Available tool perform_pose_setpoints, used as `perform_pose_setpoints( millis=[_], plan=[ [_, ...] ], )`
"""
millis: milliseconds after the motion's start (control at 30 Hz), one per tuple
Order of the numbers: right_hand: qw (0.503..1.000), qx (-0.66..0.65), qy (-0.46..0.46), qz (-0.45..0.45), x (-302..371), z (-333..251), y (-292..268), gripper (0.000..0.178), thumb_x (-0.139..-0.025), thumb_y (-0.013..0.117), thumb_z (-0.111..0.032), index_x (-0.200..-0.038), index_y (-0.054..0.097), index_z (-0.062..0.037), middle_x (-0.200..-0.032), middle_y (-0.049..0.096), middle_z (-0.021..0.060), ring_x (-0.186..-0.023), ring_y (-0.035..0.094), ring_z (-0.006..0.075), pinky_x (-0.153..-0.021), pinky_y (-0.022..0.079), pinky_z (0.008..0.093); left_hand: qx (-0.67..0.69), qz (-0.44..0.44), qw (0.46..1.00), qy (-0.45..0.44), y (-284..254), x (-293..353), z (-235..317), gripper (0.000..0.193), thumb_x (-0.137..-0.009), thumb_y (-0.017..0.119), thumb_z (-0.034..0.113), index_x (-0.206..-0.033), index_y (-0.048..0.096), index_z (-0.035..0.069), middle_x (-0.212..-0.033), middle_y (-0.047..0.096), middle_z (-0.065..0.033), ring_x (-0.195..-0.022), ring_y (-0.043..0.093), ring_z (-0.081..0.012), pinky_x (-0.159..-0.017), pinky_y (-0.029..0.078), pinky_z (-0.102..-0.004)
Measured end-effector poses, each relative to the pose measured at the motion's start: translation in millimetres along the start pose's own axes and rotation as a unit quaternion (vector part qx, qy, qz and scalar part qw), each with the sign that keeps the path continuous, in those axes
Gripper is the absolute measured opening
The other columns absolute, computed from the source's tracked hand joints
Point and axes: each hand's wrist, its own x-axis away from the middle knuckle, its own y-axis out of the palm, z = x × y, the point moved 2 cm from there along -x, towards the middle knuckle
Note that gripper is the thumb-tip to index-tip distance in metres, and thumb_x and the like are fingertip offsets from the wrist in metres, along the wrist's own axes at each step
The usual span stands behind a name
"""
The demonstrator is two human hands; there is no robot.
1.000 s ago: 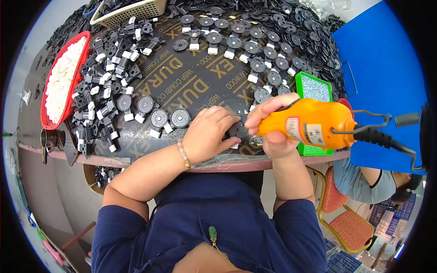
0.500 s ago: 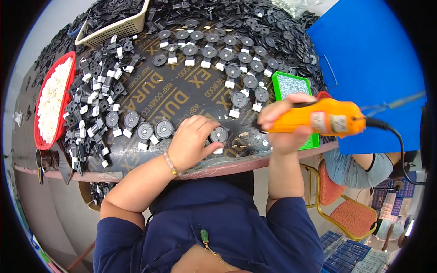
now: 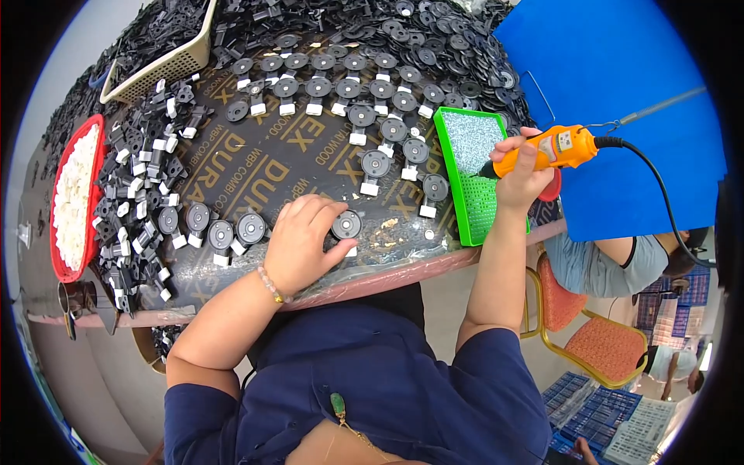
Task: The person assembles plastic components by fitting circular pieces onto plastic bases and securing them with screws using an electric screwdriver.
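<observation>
My right hand (image 3: pixel 524 183) is wrapped round an orange electric screwdriver (image 3: pixel 546 149), its dark tip pointing left over a green tray (image 3: pixel 452 180). Small silvery screws (image 3: pixel 474 139) fill the far part of that tray, and its near part shows a bare perforated floor. At the table's near edge, my left hand (image 3: pixel 301 240) has thumb and forefinger curved about a black round wheel part (image 3: pixel 346 225) with a white tab, steadying it on the table. Similar wheel parts (image 3: pixel 251 228) lie left of this hand. More of them (image 3: pixel 376 164) curve in rows across the far middle.
Left stands a red basket (image 3: pixel 99 186) of white pieces beside a heap of black-and-white parts (image 3: pixel 136 186). A beige basket (image 3: pixel 159 71) and piles of black discs (image 3: pixel 434 39) fill the back. A blue panel (image 3: pixel 620 93) stands right, near a hanging cable (image 3: pixel 659 182) and another person (image 3: pixel 597 267).
My right hand has moved the screwdriver right and away from me, over the green tray. My left hand stays at the same wheel part. The whole view has shifted slightly.
</observation>
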Motion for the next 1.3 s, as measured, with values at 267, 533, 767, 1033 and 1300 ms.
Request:
perform_pose_setpoints(
  millis=[267, 533, 767, 1033, 1300],
  plan=[
    [1.0, -0.005, 0.005, 0.002, 0.2, -2.1, -1.0, 0.048, -0.101, 0.065, -0.039, -0.118, 0.049, 0.0036, -0.076, 0.065, 0.0128, -0.061, 0.061, 0.0186, -0.059, 0.053, 0.0319, 0.007, -0.004, 1.0, -0.001, 0.8, 0.1, 0.3, 0.051, -0.079, 0.083, 0.03, -0.12, 0.066, 0.004, -0.113, 0.065, -0.0117, -0.113, 0.059, -0.0314, -0.095, 0.046, -0.0445],
    [0.991, -0.095, -0.082, -0.042, 23.7, -76.4, 35.7, 0.077, -0.094, 0.051, -0.074, -0.127, 0.05, -0.0046, -0.08, 0.066, 0.012, -0.058, 0.056, 0.0179, -0.055, 0.048, 0.0329, 0.036, -0.003, 0.999, -0.031, 1.7, 3.2, -3.6, 0.055, -0.078, 0.084, 0.03, -0.124, 0.062, 0.006, -0.112, 0.065, -0.0104, -0.112, 0.059, -0.0318, -0.096, 0.045, -0.0441],
    [0.938, -0.249, 0.062, -0.232, 76.1, -77.2, 128.4, 0.074, -0.09, 0.062, -0.07, -0.123, 0.045, -0.0061, -0.08, 0.067, 0.0115, -0.063, 0.064, 0.0189, -0.062, 0.055, 0.0342, 0.074, 0.012, 0.997, -0.021, 1.6, 2.3, -7.1, 0.052, -0.074, 0.086, 0.027, -0.116, 0.064, 0.006, -0.108, 0.064, -0.0102, -0.109, 0.06, -0.0315, -0.095, 0.046, -0.0432],
    [0.937, -0.239, 0.094, -0.237, 81.4, -61.9, 144.8, 0.069, -0.091, 0.065, -0.065, -0.119, 0.045, -0.0058, -0.079, 0.066, 0.0121, -0.063, 0.064, 0.0192, -0.064, 0.056, 0.0351, 0.068, 0.022, 0.997, -0.018, 2.6, 3.5, -7.0, 0.051, -0.073, 0.086, 0.027, -0.114, 0.064, 0.006, -0.108, 0.063, -0.0101, -0.108, 0.06, -0.0306, -0.095, 0.046, -0.0427],
    [0.924, -0.25, 0.131, -0.259, 84.4, -63.1, 148.7, 0.067, -0.088, 0.071, -0.063, -0.113, 0.046, -0.0058, -0.078, 0.066, 0.0123, -0.063, 0.064, 0.0192, -0.064, 0.056, 0.0335, 0.076, 0.023, 0.997, -0.02, 4.3, 3.6, -6.9, 0.05, -0.073, 0.086, 0.027, -0.113, 0.065, 0.006, -0.108, 0.063, -0.0096, -0.108, 0.06, -0.0303, -0.094, 0.047, -0.042]
  ],
)
